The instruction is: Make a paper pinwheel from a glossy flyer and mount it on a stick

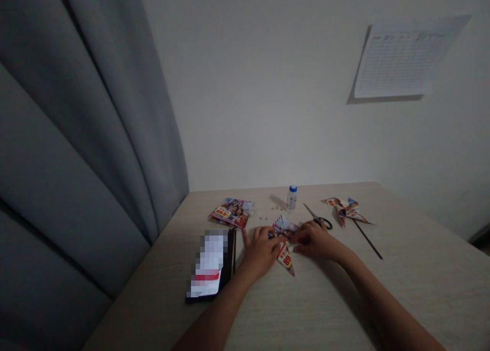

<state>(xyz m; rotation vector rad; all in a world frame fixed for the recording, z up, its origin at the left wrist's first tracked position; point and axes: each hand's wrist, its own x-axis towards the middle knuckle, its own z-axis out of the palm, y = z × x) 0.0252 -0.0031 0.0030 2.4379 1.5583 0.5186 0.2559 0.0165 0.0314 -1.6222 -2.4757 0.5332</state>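
Note:
Between my hands on the table lies a piece of printed paper cut and folded into pinwheel-like points (285, 260), partly covered by my fingers. My left hand (261, 250) bears on its left side, thumb and fingers holding the paper down. From the other side my right hand (317, 240) pinches the paper near its centre; its fingertips are partly hidden. Just beyond the right hand, a pair of scissors (319, 219) with dark handles rests on the table. A finished paper pinwheel (345, 210) on a dark stick (367, 238) lies farther right.
A phone (210, 264) with a lit screen lies left of my left arm. Behind it sits a stack of printed leaflets (233, 213). A small blue-capped bottle (291, 197) stands upright near several tiny beads. A grey curtain (126, 111) hangs along the table's left side.

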